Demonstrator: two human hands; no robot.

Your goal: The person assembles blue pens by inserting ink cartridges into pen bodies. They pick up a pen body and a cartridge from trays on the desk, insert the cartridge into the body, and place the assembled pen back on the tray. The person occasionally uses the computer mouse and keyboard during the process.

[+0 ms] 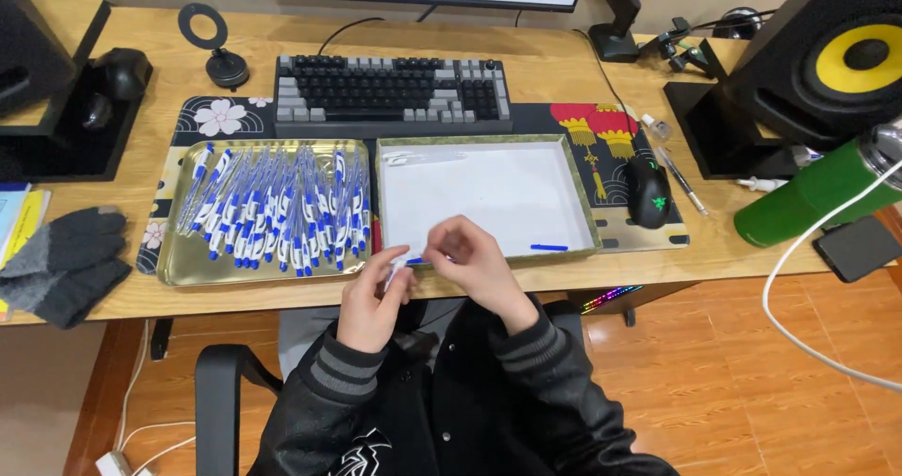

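1. head view, looking down at a wooden desk (526, 67) from a seated spot.
2. left hand (371, 299) curled at the near desk edge, fingers pinched round a small white pen piece (398, 269); piece's long axis runs roughly up and away from the body, upper end toward the trays.
3. right hand (473, 258) just beside the left, fingers bent and closed toward the same piece; whether a second part sits inside that grip: cannot tell.
4. both hands low over the front rim of the white-lined tray (489, 143), fingertips almost touching each other.
5. inside that tray: one blue pen part (549, 247) lying flat near the front right corner, long axis left to right; a clear plastic bag (427, 157) at the back left.
6. left of it, touching side by side: a gold tray (169, 267) heaped with blue-and-white pens (277, 208), most with long axis front to back, a few fanned to the left.
7. behind the trays: a dark keyboard (393, 91) on a patterned desk mat (218, 114).
8. right of the white-lined tray: a black mouse (648, 190); further right a green bottle (816, 192) and a black speaker (832, 58).
9. far left: grey gloves (64, 262) at the desk's edge.
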